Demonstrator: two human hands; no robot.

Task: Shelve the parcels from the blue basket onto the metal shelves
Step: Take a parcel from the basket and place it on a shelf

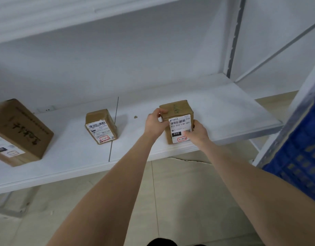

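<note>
A small brown cardboard parcel (178, 110) with a white barcode label stands upright on the white metal shelf (224, 112), near its front edge. My left hand (155, 124) grips its upper left corner. My right hand (197, 133) holds its lower right side, thumb on the label. Another small labelled parcel (100, 126) stands further left on the same shelf. A larger brown box (19, 132) sits at the far left, partly cut off by the frame. The blue basket (299, 153) shows at the right edge; what it holds is hidden.
A second white shelf (64, 16) runs overhead. A slotted upright post (234, 38) stands at the back right. A seam (114, 128) divides the shelf boards. Beige tiled floor (171, 192) lies below the shelf.
</note>
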